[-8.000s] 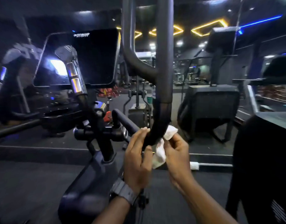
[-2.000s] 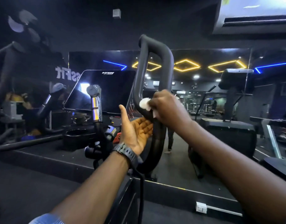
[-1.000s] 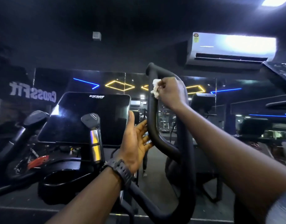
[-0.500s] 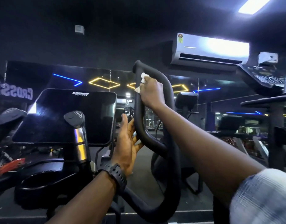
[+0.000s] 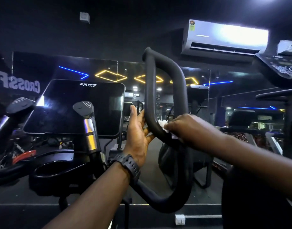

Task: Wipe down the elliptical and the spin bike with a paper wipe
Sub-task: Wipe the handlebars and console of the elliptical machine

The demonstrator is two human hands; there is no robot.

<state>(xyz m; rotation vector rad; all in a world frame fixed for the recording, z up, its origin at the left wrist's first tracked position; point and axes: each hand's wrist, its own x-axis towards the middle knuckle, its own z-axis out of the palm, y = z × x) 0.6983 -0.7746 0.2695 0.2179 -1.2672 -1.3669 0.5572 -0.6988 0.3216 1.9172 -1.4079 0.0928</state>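
Observation:
The elliptical's black looped handlebar (image 5: 165,66) rises in the middle of the head view. My right hand (image 5: 186,128) grips a white paper wipe (image 5: 163,124) and presses it against the inner lower bend of the loop. My left hand (image 5: 137,134), with a black watch on the wrist, rests its straight fingers on the left side of the same bar. The machine's dark console screen (image 5: 76,108) stands to the left, with a short handle with silver bands (image 5: 87,123) in front of it.
A black cup-holder ring (image 5: 56,171) sits low left. A mirror wall (image 5: 208,90) ahead reflects gym machines and yellow and blue lights. An air conditioner (image 5: 224,38) hangs upper right. Another machine's console (image 5: 280,68) juts in at the right edge.
My right hand has slid the wipe down from the top of the handlebar loop to its inner lower bend. My left hand has stayed on the bar's left side.

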